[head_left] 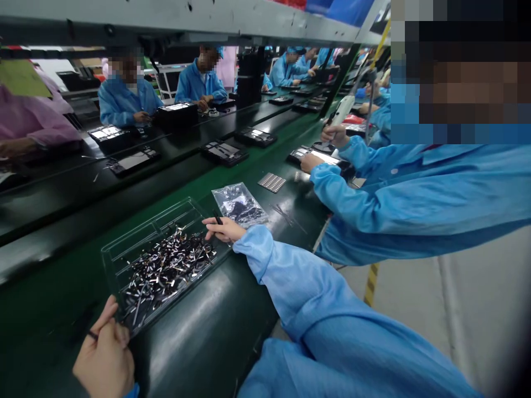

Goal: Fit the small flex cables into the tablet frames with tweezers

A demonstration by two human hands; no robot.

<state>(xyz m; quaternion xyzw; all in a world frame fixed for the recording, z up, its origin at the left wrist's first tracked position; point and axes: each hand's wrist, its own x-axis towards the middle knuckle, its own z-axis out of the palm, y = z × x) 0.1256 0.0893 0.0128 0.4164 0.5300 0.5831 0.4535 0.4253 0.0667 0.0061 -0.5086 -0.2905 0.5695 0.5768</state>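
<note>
Left hand (pixel 105 354) pinches a small black part at the clear tray's (pixel 124 249) seven o'clock corner; right hand (pixel 222 228), at its three o'clock, grips another black piece (pixel 217 218).

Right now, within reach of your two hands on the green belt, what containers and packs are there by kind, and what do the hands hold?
Clear plastic compartment tray of small metal parts: 1
Clear plastic bag of dark parts: 1
Small grey perforated plate: 1
Small dark part, pinched in right hand: 1
Thin dark piece in left hand: 1
Total: 5
</note>
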